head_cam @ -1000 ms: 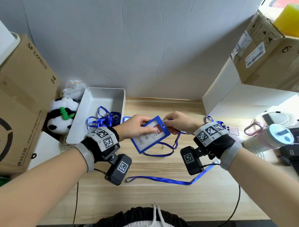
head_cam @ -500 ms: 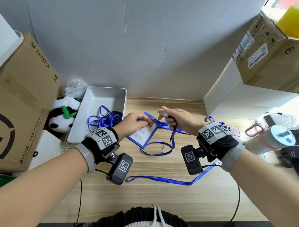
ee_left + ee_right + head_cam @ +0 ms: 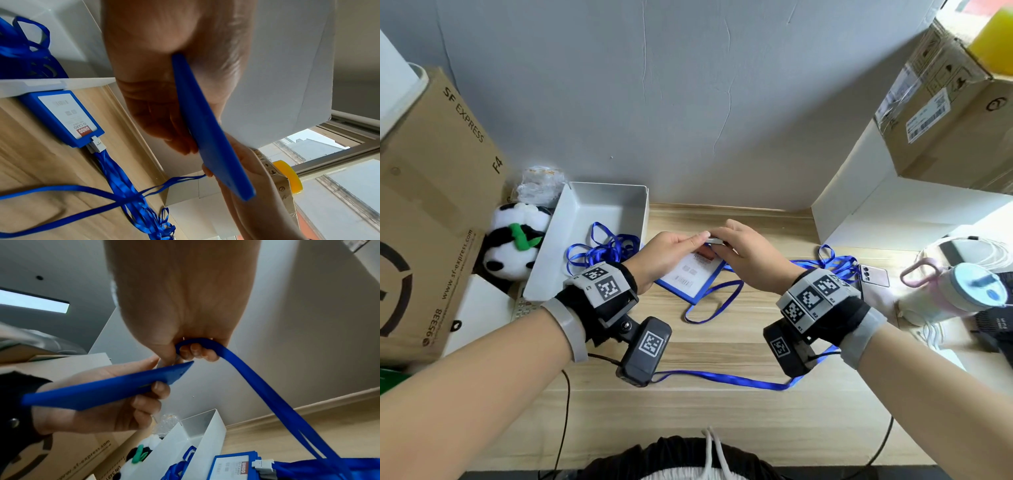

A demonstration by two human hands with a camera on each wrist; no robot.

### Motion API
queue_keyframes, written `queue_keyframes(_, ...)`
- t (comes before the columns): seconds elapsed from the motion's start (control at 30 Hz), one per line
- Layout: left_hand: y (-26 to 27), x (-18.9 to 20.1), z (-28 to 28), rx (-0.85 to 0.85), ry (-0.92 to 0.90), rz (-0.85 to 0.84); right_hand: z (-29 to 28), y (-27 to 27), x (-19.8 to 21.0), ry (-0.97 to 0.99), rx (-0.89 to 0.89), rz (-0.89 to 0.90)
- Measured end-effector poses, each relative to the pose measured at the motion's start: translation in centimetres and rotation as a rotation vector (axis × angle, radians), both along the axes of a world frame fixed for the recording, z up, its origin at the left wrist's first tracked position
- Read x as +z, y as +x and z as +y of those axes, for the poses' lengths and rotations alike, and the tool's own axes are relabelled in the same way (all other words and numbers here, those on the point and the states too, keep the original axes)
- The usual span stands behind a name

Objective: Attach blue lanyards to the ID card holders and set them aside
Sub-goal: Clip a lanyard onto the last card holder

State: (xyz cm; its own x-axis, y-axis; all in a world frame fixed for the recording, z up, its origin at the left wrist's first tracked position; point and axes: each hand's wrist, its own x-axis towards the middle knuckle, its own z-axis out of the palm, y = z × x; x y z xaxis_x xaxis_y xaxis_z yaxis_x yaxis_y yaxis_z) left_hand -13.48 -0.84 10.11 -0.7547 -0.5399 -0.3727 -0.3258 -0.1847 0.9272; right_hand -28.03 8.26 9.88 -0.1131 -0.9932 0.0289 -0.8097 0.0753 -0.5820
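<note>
My left hand [image 3: 675,251] grips a blue ID card holder [image 3: 690,278] over the wooden desk, thumb on top and fingers [image 3: 144,404] curled beneath it. From the left wrist view the holder [image 3: 207,129] is seen edge-on. My right hand [image 3: 727,247] pinches the grey clip [image 3: 714,241] of a blue lanyard [image 3: 714,301] at the holder's top edge. The strap [image 3: 267,394] runs out of the curled right fingers and down to the desk. Whether the clip is hooked in is hidden by both hands.
A white bin [image 3: 599,205] at the left holds loose blue lanyards [image 3: 602,248]. A finished holder [image 3: 63,116] with its clip and bundled straps [image 3: 832,265] lies behind my hands. Another lanyard [image 3: 722,378] crosses the desk front. Cardboard boxes [image 3: 431,205], a panda toy [image 3: 513,246], a phone [image 3: 875,275] and a bottle [image 3: 955,291] flank the desk.
The holder has tipped from facing me to lying flatter and further back. My right hand lifted the clip, then brought it down onto the holder's top edge beside my left thumb.
</note>
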Motion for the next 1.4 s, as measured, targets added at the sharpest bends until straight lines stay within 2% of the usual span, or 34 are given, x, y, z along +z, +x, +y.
queue_keyframes(0.1,0.2,-0.2,-0.3,0.023,0.027,0.015,0.0,0.1,0.1,0.014,-0.003,-0.061)
queue_keyframes(0.27,0.4,-0.4,-0.6,0.014,0.048,0.023,-0.1,0.2,0.0,0.072,-0.079,-0.427)
queue_keyframes(0.33,0.4,-0.6,-0.7,0.0,0.025,0.015,-0.3,0.2,-0.2,0.074,-0.098,-0.446)
queue_keyframes(0.47,0.4,-1.0,-0.6,-0.023,-0.011,0.002,-0.5,0.4,-0.6,0.049,-0.119,-0.339)
queue_keyframes(0.6,0.4,-1.0,-0.7,-0.029,-0.008,0.0,-0.6,0.1,-0.7,0.023,-0.175,-0.325)
queue_keyframes(0.83,0.9,-1.2,-1.1,-0.014,-0.067,-0.009,-0.9,-0.1,1.8,-0.055,-0.276,-0.663)
queue_keyframes(1.03,1.5,-1.6,-1.0,-0.152,0.0,-0.044,-1.4,-0.4,3.4,-0.153,-0.321,-0.829)
queue_keyframes(1.2,0.7,-1.7,0.1,-0.328,-0.074,-0.048,-1.7,0.5,4.1,-0.158,-0.151,-0.996)
queue_keyframes(1.3,-0.3,-2.0,0.5,-0.366,-0.087,-0.043,-1.8,0.8,5.0,-0.195,-0.092,-1.128)
queue_keyframes(1.4,-0.5,-2.5,0.5,-0.333,-0.149,-0.08,-1.8,-0.3,6.4,-0.298,-0.161,-1.18)
